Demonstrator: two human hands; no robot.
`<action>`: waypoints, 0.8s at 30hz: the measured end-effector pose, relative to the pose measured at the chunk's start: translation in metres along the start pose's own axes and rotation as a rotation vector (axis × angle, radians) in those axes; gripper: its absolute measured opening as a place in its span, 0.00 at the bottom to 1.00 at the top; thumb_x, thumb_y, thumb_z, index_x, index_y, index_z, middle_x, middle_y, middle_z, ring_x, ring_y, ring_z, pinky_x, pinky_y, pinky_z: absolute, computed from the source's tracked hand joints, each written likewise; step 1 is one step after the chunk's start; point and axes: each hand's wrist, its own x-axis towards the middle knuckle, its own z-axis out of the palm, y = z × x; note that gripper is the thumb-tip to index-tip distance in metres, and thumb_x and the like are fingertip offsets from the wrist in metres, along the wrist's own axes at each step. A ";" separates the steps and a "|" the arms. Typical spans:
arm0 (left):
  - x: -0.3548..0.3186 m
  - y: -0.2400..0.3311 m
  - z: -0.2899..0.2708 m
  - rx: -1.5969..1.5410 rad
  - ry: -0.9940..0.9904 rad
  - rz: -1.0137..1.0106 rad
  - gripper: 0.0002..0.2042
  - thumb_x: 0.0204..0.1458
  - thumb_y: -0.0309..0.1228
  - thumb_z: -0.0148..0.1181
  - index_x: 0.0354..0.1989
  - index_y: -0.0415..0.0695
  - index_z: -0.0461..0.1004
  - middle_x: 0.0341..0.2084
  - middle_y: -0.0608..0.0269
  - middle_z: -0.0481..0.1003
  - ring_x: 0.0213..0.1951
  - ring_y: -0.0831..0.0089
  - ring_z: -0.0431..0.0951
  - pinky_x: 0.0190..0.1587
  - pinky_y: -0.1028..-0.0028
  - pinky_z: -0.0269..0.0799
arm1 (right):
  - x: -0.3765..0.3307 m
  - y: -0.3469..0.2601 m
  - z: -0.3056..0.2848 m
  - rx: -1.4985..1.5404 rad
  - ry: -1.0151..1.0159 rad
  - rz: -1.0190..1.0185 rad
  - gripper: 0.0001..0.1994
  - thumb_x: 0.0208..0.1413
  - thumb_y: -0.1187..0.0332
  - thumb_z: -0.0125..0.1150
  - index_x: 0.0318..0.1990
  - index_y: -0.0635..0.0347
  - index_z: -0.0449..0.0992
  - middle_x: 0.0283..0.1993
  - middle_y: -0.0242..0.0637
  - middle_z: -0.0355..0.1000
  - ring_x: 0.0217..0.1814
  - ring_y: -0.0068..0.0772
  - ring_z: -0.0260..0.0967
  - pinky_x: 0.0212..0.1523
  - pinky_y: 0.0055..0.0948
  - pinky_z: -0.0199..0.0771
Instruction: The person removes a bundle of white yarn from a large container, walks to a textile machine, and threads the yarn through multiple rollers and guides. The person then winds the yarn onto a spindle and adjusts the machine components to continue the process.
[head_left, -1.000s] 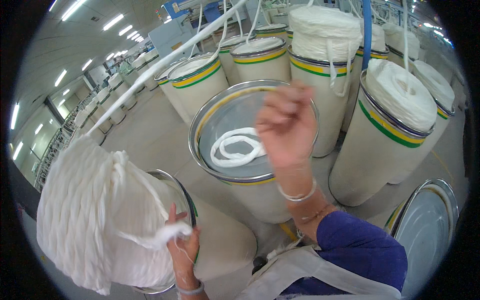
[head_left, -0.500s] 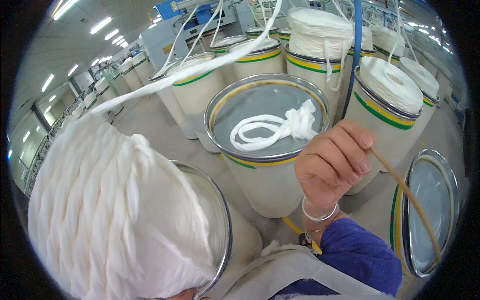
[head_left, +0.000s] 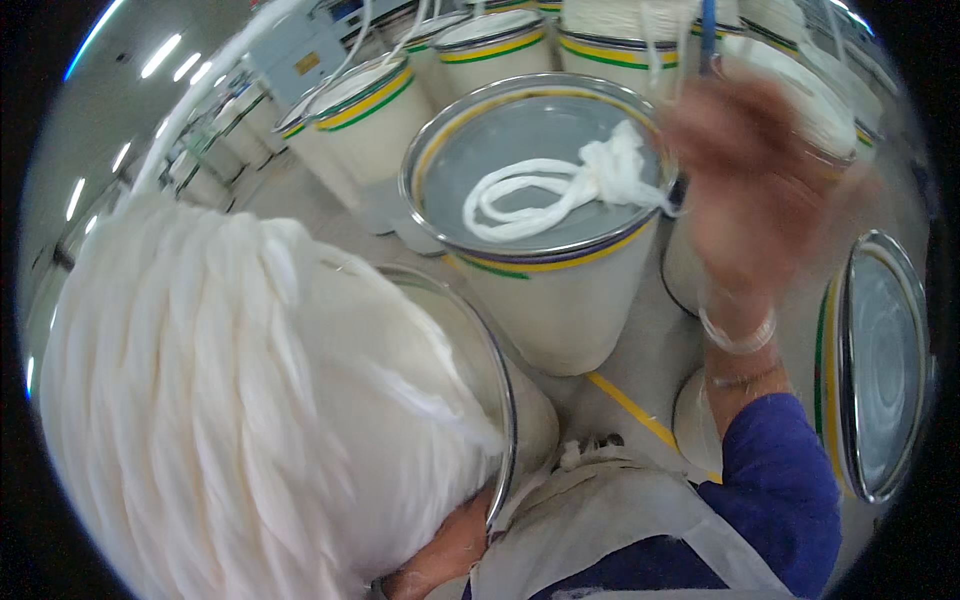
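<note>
A large coiled mass of thick white sliver (head_left: 190, 400) bulges out of a tilted can (head_left: 508, 400) at my left. My left hand (head_left: 450, 550) goes in under this mass by the can's rim, its fingers hidden behind the fibre. Raised at the right, my right hand (head_left: 745, 190) is smeared by motion, so what its fingers hold cannot be made out. Beside it stands an upright can (head_left: 540, 310) with a grey top plate. A looped, knotted length of white sliver (head_left: 540, 190) lies on that plate.
Another can (head_left: 840, 370) lies tipped at the right, its grey end plate showing. Several sliver-filled cans (head_left: 365, 100) stand behind, with strands running up from them. A yellow line (head_left: 635, 410) crosses the floor. Blue-grey machinery (head_left: 300, 60) is at the back.
My right hand has moved up and right; the thin brown stick it held no longer shows clearly. The view has tipped downward, and more of my left wrist shows under the sliver.
</note>
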 end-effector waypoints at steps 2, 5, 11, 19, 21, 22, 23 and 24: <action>0.031 0.014 -0.005 0.048 -0.091 -0.023 0.38 0.46 0.40 0.69 0.62 0.30 0.60 0.52 0.29 0.68 0.53 0.36 0.70 0.55 0.52 0.67 | 0.009 0.104 -0.038 -0.242 -0.044 -0.021 0.33 0.59 0.45 0.55 0.64 0.59 0.65 0.64 0.47 0.66 0.65 0.40 0.64 0.64 0.40 0.63; 0.064 0.047 -0.012 0.062 -0.029 0.039 0.42 0.46 0.43 0.70 0.62 0.28 0.56 0.50 0.27 0.69 0.53 0.33 0.70 0.56 0.52 0.67 | 0.010 0.224 -0.085 -0.894 -0.050 0.516 0.47 0.51 0.35 0.58 0.71 0.57 0.55 0.73 0.57 0.51 0.77 0.50 0.46 0.74 0.41 0.43; 0.109 0.093 -0.015 0.238 0.177 0.116 0.44 0.42 0.40 0.73 0.62 0.30 0.55 0.49 0.31 0.72 0.53 0.39 0.73 0.56 0.56 0.70 | -0.010 0.218 -0.073 -0.314 -0.914 0.731 0.48 0.50 0.26 0.48 0.68 0.57 0.63 0.73 0.45 0.55 0.74 0.41 0.53 0.72 0.37 0.51; 0.115 0.106 -0.010 0.187 0.040 -0.013 0.44 0.45 0.47 0.69 0.64 0.31 0.54 0.48 0.25 0.71 0.51 0.34 0.73 0.55 0.53 0.70 | -0.093 0.202 -0.141 -1.139 -0.740 0.215 0.33 0.37 0.31 0.65 0.27 0.58 0.79 0.25 0.44 0.75 0.33 0.49 0.76 0.34 0.45 0.73; 0.115 0.107 -0.006 0.225 0.055 0.002 0.44 0.46 0.48 0.69 0.64 0.31 0.54 0.48 0.25 0.71 0.51 0.33 0.73 0.55 0.53 0.70 | -0.104 0.184 -0.155 -1.201 -0.780 0.239 0.34 0.37 0.29 0.62 0.25 0.58 0.79 0.25 0.43 0.75 0.31 0.47 0.77 0.31 0.43 0.73; 0.116 0.108 -0.004 0.228 0.074 0.030 0.44 0.46 0.48 0.69 0.64 0.31 0.54 0.47 0.25 0.71 0.51 0.33 0.73 0.55 0.53 0.70 | -0.108 0.173 -0.158 -1.254 -0.797 0.274 0.34 0.38 0.29 0.61 0.24 0.58 0.78 0.24 0.43 0.75 0.31 0.47 0.77 0.30 0.43 0.73; 0.118 0.108 -0.003 0.234 0.092 0.058 0.44 0.46 0.48 0.69 0.64 0.31 0.54 0.47 0.25 0.71 0.51 0.33 0.73 0.54 0.52 0.70 | -0.112 0.160 -0.157 -1.277 -0.813 0.277 0.34 0.40 0.29 0.61 0.24 0.58 0.78 0.23 0.42 0.75 0.30 0.46 0.77 0.29 0.42 0.73; 0.121 0.108 -0.003 0.241 0.110 0.087 0.45 0.46 0.48 0.69 0.64 0.30 0.54 0.47 0.25 0.71 0.51 0.33 0.73 0.54 0.52 0.70 | -0.115 0.147 -0.154 -1.269 -0.792 0.274 0.33 0.42 0.30 0.60 0.23 0.58 0.78 0.23 0.42 0.75 0.29 0.46 0.77 0.29 0.42 0.73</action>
